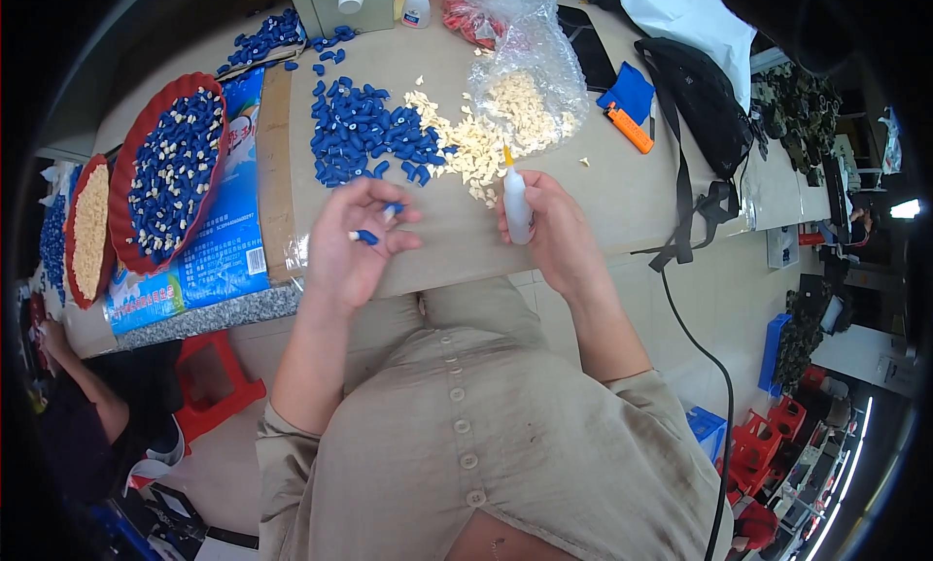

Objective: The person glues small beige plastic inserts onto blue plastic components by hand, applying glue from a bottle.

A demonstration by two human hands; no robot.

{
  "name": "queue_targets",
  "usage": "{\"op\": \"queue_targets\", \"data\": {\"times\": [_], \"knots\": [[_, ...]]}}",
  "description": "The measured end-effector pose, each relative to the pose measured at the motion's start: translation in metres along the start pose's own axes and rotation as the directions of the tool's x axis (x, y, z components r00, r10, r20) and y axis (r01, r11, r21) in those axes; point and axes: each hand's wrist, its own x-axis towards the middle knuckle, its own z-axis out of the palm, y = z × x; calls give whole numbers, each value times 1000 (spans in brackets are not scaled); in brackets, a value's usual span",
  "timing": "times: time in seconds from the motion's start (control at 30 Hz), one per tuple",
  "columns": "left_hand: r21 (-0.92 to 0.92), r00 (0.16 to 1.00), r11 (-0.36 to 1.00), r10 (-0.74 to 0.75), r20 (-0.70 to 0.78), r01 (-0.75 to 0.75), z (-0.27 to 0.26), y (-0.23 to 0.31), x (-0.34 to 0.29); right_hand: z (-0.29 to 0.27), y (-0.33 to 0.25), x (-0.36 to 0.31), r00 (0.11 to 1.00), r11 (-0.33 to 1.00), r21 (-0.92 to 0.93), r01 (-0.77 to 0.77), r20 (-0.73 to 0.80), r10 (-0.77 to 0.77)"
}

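My left hand (342, 245) is turned palm up with its fingers curled around two small blue pieces (367, 238), which show pale ends. One lies by the palm, the other between the fingertips. In my right hand (559, 226) is a translucent white squeeze bottle (518, 211), gripped upright, its narrow yellow nozzle pointing away from me. Beyond my left hand spreads a heap of loose blue pieces (355, 129). Small cream-coloured pieces (466, 143) lie to its right, partly inside a clear plastic bag (564, 61).
At left, a red oval basket (121, 187) holds blue pieces with cream bits; a smaller one (75, 284) holds cream bits. An orange tool (630, 131), a blue cloth (632, 93) and a black bag (695, 104) lie right. Another white bottle (416, 7) stands behind. A person's arm (92, 381) shows left.
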Motion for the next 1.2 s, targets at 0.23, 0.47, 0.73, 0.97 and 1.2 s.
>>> {"op": "queue_targets", "data": {"times": [0.23, 0.47, 0.73, 0.97, 1.2], "knots": [[854, 765, -297, 385, 517, -427, 5, 18, 19, -6, -6, -2, 996, 993, 105, 45, 74, -53], [596, 687, -689, 195, 701, -413, -1, 12, 21, -15, -3, 4, 993, 981, 183, 69, 85, -86], [746, 695, -504, 340, 634, -435, 0, -3, 7, -14, 12, 24, 953, 916, 263, 302, -95, -287], [481, 993, 870, 116, 10, -106, 12, -18, 4, -3, 17, 22, 931, 905, 227, 361, -26, -365], [360, 987, 921, 161, -6, -148, 15, -32, 13, 0, 29, 18, 886, 869, 183, 460, -35, -462]]}}
